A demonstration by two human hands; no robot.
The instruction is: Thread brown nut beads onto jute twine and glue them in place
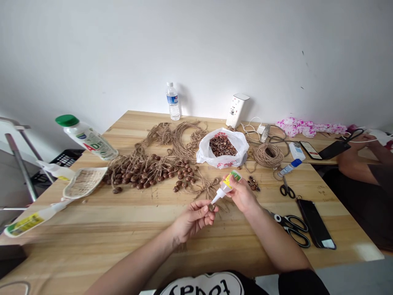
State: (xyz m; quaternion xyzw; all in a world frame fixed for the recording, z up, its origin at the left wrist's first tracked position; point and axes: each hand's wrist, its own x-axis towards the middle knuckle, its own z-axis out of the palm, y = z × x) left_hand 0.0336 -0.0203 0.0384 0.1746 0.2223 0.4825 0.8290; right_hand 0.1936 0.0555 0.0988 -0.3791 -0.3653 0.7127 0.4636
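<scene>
Remote watch, lower centre of frame: I saw the left hand (194, 219) pinching a small brown piece (211, 207), the right hand (243, 194) gripping a nozzle bottle (227, 184), tip down at it. I judged light, even squeezing and a steady pinch best.

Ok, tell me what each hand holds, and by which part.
The right hand holds a bottle by its body. The left hand pinches a small brown piece; where exactly is unclear.
</scene>
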